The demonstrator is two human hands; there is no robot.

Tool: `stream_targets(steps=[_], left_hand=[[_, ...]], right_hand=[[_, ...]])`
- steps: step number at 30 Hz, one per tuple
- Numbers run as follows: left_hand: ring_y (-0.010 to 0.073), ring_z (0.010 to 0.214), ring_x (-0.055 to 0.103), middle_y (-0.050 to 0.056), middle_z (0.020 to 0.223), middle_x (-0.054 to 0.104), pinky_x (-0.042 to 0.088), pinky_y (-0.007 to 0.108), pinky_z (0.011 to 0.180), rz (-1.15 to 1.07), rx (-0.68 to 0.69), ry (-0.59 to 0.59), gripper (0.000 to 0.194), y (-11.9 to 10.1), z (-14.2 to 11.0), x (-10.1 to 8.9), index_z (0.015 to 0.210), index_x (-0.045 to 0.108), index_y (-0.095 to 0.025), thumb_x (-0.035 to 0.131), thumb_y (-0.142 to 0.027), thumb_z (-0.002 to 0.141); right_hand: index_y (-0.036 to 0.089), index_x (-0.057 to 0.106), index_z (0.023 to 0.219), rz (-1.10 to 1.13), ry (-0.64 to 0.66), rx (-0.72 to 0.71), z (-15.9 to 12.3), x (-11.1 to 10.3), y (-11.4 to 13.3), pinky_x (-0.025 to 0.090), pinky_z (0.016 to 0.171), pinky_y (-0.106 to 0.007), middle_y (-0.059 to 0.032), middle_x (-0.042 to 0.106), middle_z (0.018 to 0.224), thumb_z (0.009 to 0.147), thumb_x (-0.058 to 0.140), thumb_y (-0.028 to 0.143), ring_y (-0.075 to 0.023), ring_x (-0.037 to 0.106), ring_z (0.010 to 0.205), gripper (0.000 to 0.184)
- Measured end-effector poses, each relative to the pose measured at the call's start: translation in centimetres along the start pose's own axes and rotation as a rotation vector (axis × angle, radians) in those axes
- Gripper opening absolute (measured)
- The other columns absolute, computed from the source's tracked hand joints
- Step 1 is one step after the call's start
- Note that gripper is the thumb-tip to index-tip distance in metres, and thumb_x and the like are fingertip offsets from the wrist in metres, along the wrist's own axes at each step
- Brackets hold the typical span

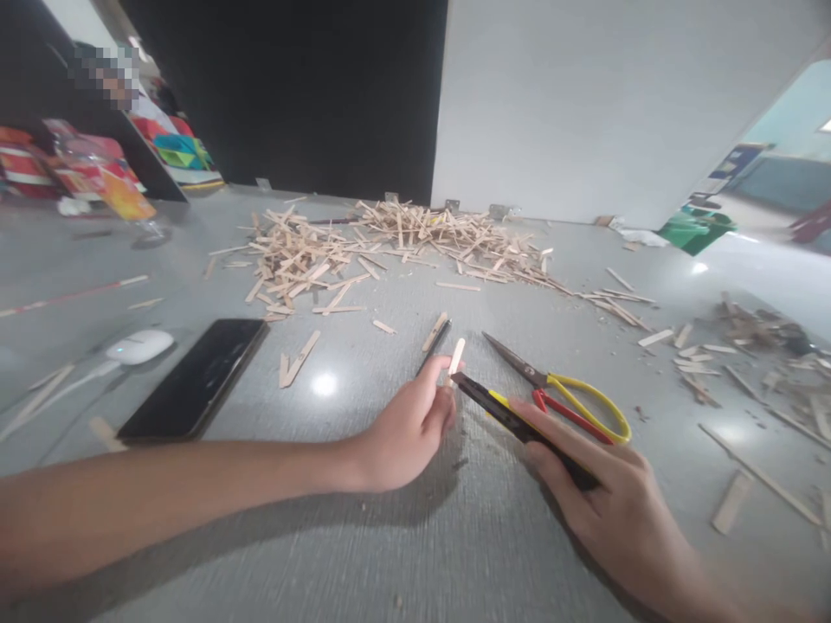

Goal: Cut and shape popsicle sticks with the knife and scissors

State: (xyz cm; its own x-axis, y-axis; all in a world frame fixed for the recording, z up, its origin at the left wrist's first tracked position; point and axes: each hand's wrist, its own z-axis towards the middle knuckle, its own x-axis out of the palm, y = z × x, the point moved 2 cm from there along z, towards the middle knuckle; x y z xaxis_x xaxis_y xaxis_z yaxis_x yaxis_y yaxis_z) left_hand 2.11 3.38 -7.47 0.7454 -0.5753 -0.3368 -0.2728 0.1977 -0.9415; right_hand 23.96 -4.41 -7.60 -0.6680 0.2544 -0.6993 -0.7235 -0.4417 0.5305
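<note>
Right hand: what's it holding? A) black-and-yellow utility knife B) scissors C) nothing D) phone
A. The right hand grips a black-and-yellow utility knife, its tip against the small wooden stick pinched in the left hand; the scissors lie untouched on the table just beyond, and the phone lies off to the left.
</note>
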Motion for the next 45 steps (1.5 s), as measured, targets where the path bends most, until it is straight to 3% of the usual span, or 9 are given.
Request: stream_targets(steps=[6, 8, 10, 13, 15, 20, 26, 35, 45], left_hand=[[0.0116, 0.050, 0.043, -0.006, 0.069, 0.049, 0.040, 0.026, 0.051, -0.028, 0.014, 0.002, 0.027, -0.3, -0.1, -0.2, 0.124, 0.044, -0.021, 0.029, -0.040, 0.112], [0.0112, 0.048, 0.044, -0.006, 0.071, 0.053, 0.042, 0.026, 0.051, -0.008, 0.031, -0.002, 0.028, -0.5, -0.1, -0.2, 0.128, 0.043, -0.021, 0.027, -0.039, 0.113], [0.0115, 0.049, 0.048, -0.004, 0.073, 0.058, 0.045, 0.027, 0.055, 0.039, 0.066, -0.003, 0.029, -0.7, -0.2, -0.2, 0.128, 0.046, -0.020, 0.028, -0.036, 0.112], [0.0128, 0.056, 0.054, 0.000, 0.074, 0.064, 0.046, 0.028, 0.065, 0.140, 0.149, 0.031, 0.032, -1.1, -0.5, -0.1, 0.110, 0.060, -0.018, 0.031, -0.031, 0.112], [0.0146, 0.063, 0.058, 0.003, 0.076, 0.067, 0.046, 0.029, 0.070, 0.206, 0.215, 0.087, 0.034, -1.3, -0.7, 0.2, 0.101, 0.065, -0.018, 0.034, -0.027, 0.110], [0.0220, 0.092, 0.068, 0.010, 0.105, 0.073, 0.049, 0.035, 0.084, 0.318, 0.322, 0.177, 0.032, -1.4, -1.3, 0.7, 0.126, 0.062, -0.018, 0.036, -0.021, 0.108], [0.0218, 0.085, 0.065, 0.007, 0.092, 0.069, 0.047, 0.033, 0.077, 0.373, 0.333, 0.172, 0.027, -1.3, -1.2, 1.0, 0.100, 0.065, -0.018, 0.041, -0.029, 0.109], [0.0137, 0.064, 0.053, 0.000, 0.076, 0.063, 0.041, 0.027, 0.066, 0.228, 0.237, 0.080, 0.015, -1.3, -0.8, 0.6, 0.101, 0.066, -0.018, 0.053, -0.026, 0.103], [0.0099, 0.058, 0.045, -0.004, 0.069, 0.052, 0.035, 0.020, 0.053, -0.084, 0.087, 0.150, 0.019, -1.4, -0.3, 0.2, 0.098, 0.067, -0.016, 0.057, -0.033, 0.102]], right_hand=[[0.027, 0.045, 0.159, -0.233, 0.005, -0.364, -0.9, -0.1, -0.8, 0.055, 0.053, -0.028, 0.0002, 0.069, 0.074, 0.101, 0.061, 0.012, -0.0170, 0.066, 0.055, 0.062], [0.031, 0.046, 0.158, -0.252, -0.093, -0.274, -0.9, -0.4, -0.9, 0.059, 0.061, -0.030, -0.0046, 0.077, 0.093, 0.101, 0.061, 0.013, -0.0197, 0.073, 0.069, 0.061], [0.031, 0.048, 0.156, -0.135, -0.205, -0.017, -0.6, -0.7, -1.1, 0.062, 0.068, -0.032, -0.0080, 0.078, 0.110, 0.102, 0.060, 0.019, -0.0223, 0.076, 0.080, 0.056], [0.022, 0.064, 0.130, 0.212, -0.239, 0.346, 0.1, -0.6, -0.9, 0.058, 0.054, -0.027, -0.0037, 0.073, 0.081, 0.104, 0.057, 0.039, -0.0181, 0.069, 0.060, 0.032], [0.021, 0.065, 0.112, 0.369, -0.187, 0.417, 0.6, -0.3, -0.2, 0.054, 0.046, -0.025, 0.0025, 0.061, 0.061, 0.105, 0.053, 0.049, -0.0154, 0.061, 0.049, 0.032], [0.021, 0.058, 0.104, 0.573, -0.003, 0.563, 0.8, 0.6, 1.4, 0.041, 0.032, -0.020, 0.0087, 0.052, 0.050, 0.097, 0.064, 0.057, -0.0114, 0.049, 0.034, 0.037], [0.021, 0.057, 0.090, 0.711, 0.145, 0.620, 0.6, 1.3, 1.6, 0.038, 0.034, -0.019, 0.0054, 0.061, 0.063, 0.094, 0.069, 0.051, -0.0074, 0.050, 0.035, 0.033], [0.020, 0.057, 0.102, 0.696, 0.114, 0.581, 1.0, 1.1, 1.3, 0.035, 0.042, -0.021, 0.0104, 0.050, 0.049, 0.099, 0.066, 0.048, -0.0085, 0.043, 0.041, 0.030], [0.021, 0.057, 0.101, 0.728, 0.106, 0.595, 0.7, 1.3, 0.9, 0.037, 0.044, -0.023, 0.0090, 0.054, 0.050, 0.099, 0.067, 0.047, -0.0103, 0.046, 0.043, 0.029]])
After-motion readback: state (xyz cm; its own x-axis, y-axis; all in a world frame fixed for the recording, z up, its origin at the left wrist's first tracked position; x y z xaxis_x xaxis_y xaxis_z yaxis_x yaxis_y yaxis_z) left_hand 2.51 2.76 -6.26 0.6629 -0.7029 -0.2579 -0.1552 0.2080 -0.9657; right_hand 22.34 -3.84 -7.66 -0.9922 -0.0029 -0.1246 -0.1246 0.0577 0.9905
